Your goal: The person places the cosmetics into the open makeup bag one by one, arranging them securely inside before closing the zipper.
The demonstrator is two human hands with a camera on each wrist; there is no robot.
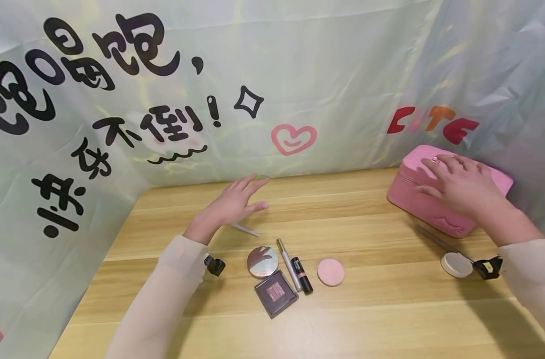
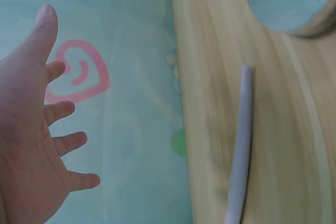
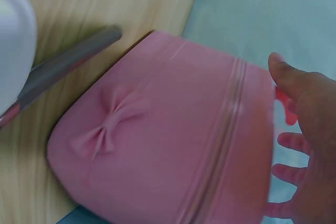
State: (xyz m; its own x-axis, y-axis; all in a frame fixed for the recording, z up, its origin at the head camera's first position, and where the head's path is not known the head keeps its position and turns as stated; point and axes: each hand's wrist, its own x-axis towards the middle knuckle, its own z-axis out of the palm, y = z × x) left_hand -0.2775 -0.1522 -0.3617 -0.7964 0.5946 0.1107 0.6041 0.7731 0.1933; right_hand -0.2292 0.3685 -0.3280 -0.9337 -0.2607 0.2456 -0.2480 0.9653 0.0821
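Note:
My right hand (image 1: 465, 187) is over the pink zippered case (image 1: 416, 202), its fingers spread and holding nothing. A bow decorates the case's front (image 3: 157, 124) in the right wrist view. Whether the fingertips touch the lid I cannot tell. Toward the back left, my left hand (image 1: 229, 204) hovers above the table with fingers spread and its palm bare. Below it lies a slim pale grey stick (image 2: 241, 140), partly hidden by the hand in the head view. Nearby is a round mirror-topped compact (image 1: 263, 268).
A dark square compact (image 1: 274, 296), a silver tube (image 1: 289, 264), a black tube (image 1: 301, 275) and a pink round pad (image 1: 330, 272) lie mid-table. Before the case are a dark stick (image 1: 436, 240) and a white round item (image 1: 456, 265). A printed cloth (image 1: 344, 89) hangs behind.

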